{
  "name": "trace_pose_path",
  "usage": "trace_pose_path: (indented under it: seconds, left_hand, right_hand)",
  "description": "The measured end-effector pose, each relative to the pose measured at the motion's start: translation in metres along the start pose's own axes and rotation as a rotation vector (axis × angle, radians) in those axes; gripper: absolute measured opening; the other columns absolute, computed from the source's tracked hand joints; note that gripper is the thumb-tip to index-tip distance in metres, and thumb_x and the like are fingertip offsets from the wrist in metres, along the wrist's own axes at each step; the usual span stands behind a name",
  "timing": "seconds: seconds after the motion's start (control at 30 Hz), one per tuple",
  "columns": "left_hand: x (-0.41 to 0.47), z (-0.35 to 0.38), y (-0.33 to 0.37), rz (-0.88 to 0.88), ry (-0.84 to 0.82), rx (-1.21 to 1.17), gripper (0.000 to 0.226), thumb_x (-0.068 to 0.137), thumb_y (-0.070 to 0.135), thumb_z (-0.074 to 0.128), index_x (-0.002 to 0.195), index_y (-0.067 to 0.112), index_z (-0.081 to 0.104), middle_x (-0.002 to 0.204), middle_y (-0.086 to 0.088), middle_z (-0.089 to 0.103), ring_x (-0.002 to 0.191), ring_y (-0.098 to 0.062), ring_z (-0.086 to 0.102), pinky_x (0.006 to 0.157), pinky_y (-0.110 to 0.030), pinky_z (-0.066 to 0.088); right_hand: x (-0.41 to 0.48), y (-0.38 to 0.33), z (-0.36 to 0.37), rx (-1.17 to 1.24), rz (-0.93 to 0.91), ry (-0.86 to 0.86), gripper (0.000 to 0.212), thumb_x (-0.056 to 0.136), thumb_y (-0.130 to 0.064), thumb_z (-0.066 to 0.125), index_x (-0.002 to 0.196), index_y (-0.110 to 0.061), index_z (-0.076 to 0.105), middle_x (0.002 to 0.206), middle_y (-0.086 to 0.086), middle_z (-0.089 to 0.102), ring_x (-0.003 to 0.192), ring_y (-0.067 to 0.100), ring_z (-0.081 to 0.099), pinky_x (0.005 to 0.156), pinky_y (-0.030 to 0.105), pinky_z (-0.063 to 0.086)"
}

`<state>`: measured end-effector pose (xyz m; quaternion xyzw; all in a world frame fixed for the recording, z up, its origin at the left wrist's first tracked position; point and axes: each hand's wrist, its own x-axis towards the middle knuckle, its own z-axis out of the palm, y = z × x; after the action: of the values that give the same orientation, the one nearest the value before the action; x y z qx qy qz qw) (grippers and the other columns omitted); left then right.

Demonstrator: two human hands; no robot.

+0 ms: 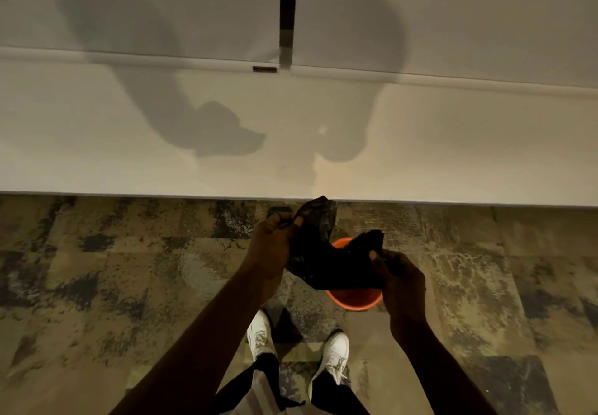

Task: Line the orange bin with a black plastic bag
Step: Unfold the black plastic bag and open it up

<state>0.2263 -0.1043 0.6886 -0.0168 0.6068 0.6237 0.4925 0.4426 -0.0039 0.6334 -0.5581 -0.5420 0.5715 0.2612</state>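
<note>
A crumpled black plastic bag (326, 253) hangs in the air between both hands, above the orange bin (354, 301). The bin stands on the carpet near the wall, and the bag hides most of its opening; only the near rim and a bit of the far rim show. My left hand (271, 246) pinches the bag's left edge, with one corner sticking up past it. My right hand (399, 280) grips the bag's right side, thumb on top.
A white wall (161, 139) with a ledge rises just beyond the bin, with a dark vertical strip (287, 3) on it. Patterned brown and dark carpet (129, 269) covers the floor. My two white shoes (333, 356) stand just behind the bin.
</note>
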Motion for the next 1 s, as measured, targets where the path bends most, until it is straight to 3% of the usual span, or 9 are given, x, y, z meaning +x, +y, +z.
trace_pose_path:
  seconds: [0.1, 0.17, 0.37, 0.43, 0.57, 0.7, 0.8, 0.87, 1.0]
  left_hand:
    - [-0.011, 0.017, -0.008, 0.032, 0.025, 0.012, 0.014, 0.105, 0.010, 0.060, 0.104, 0.003, 0.072, 0.098, -0.013, 0.078, 0.087, -0.027, 0.075, 0.081, -0.040, 0.061]
    - [-0.019, 0.027, -0.015, 0.051, 0.045, 0.026, 0.014, 0.105, 0.012, 0.061, 0.103, 0.005, 0.073, 0.098, -0.013, 0.079, 0.091, -0.030, 0.076, 0.082, -0.043, 0.063]
    - [-0.041, 0.058, -0.034, 0.211, 0.133, 0.209, 0.007, 0.102, 0.009, 0.068, 0.097, 0.009, 0.072, 0.103, -0.020, 0.079, 0.106, -0.042, 0.076, 0.095, -0.061, 0.061]
    - [-0.048, 0.065, -0.040, 0.272, 0.146, 0.319, 0.008, 0.100, 0.011, 0.071, 0.104, 0.004, 0.073, 0.102, -0.018, 0.080, 0.102, -0.037, 0.077, 0.091, -0.062, 0.061]
    - [-0.064, 0.077, -0.051, 0.360, 0.118, 0.496, 0.003, 0.098, 0.019, 0.073, 0.100, 0.017, 0.074, 0.095, -0.002, 0.081, 0.093, -0.020, 0.078, 0.085, -0.050, 0.065]
    - [-0.071, 0.086, -0.065, 0.398, 0.094, 0.537, 0.005, 0.099, 0.020, 0.073, 0.099, 0.025, 0.072, 0.097, 0.004, 0.081, 0.095, -0.011, 0.078, 0.081, -0.037, 0.065]
    - [-0.072, 0.089, -0.073, 0.425, 0.088, 0.551, 0.007, 0.099, 0.020, 0.073, 0.097, 0.027, 0.071, 0.093, 0.007, 0.080, 0.088, -0.001, 0.076, 0.073, -0.019, 0.060]
    - [-0.075, 0.092, -0.076, 0.426, 0.106, 0.535, 0.015, 0.099, 0.020, 0.072, 0.091, 0.033, 0.068, 0.089, 0.012, 0.077, 0.084, 0.006, 0.073, 0.066, -0.008, 0.052]
    - [-0.082, 0.095, -0.081, 0.328, 0.187, 0.326, 0.014, 0.102, 0.014, 0.069, 0.094, 0.026, 0.072, 0.096, 0.003, 0.079, 0.097, -0.014, 0.076, 0.081, -0.032, 0.061]
  right_hand:
    - [0.004, 0.002, -0.016, -0.279, -0.026, 0.020, 0.042, 0.093, -0.032, 0.079, 0.133, -0.024, 0.068, 0.120, -0.002, 0.074, 0.108, 0.022, 0.073, 0.081, 0.033, 0.057]
    - [-0.001, -0.001, -0.024, -0.339, -0.077, 0.028, 0.058, 0.092, -0.036, 0.079, 0.144, -0.020, 0.060, 0.135, 0.001, 0.063, 0.114, 0.019, 0.067, 0.084, 0.035, 0.057]
    - [-0.034, -0.026, -0.038, -0.203, -0.377, -0.011, 0.042, 0.101, -0.057, 0.059, 0.132, -0.030, 0.065, 0.135, -0.005, 0.060, 0.126, 0.012, 0.060, 0.094, 0.036, 0.057]
    - [-0.044, -0.034, -0.041, -0.248, -0.460, -0.024, 0.058, 0.096, -0.069, 0.057, 0.132, -0.025, 0.066, 0.138, -0.005, 0.059, 0.130, 0.016, 0.057, 0.097, 0.037, 0.055]
    - [-0.057, -0.039, -0.048, -0.408, -0.576, 0.026, 0.076, 0.087, -0.077, 0.063, 0.137, -0.020, 0.059, 0.142, -0.003, 0.053, 0.134, 0.024, 0.051, 0.101, 0.038, 0.050]
    - [-0.058, -0.037, -0.056, -0.616, -0.560, 0.007, 0.054, 0.085, -0.073, 0.066, 0.104, -0.023, 0.063, 0.105, -0.009, 0.059, 0.101, 0.019, 0.060, 0.086, 0.042, 0.052]
    - [-0.055, -0.030, -0.064, -0.608, -0.517, -0.026, 0.016, 0.088, -0.033, 0.081, 0.089, -0.025, 0.067, 0.078, -0.013, 0.061, 0.071, 0.019, 0.065, 0.063, 0.027, 0.047]
    - [-0.055, -0.023, -0.071, -0.625, -0.533, 0.000, 0.012, 0.089, -0.010, 0.079, 0.096, -0.019, 0.078, 0.071, -0.005, 0.070, 0.059, 0.019, 0.065, 0.055, 0.015, 0.039]
    - [-0.053, -0.013, -0.083, -0.634, -0.433, -0.057, 0.010, 0.096, -0.010, 0.072, 0.104, -0.011, 0.079, 0.074, 0.004, 0.073, 0.055, 0.000, 0.053, 0.053, 0.018, 0.035]
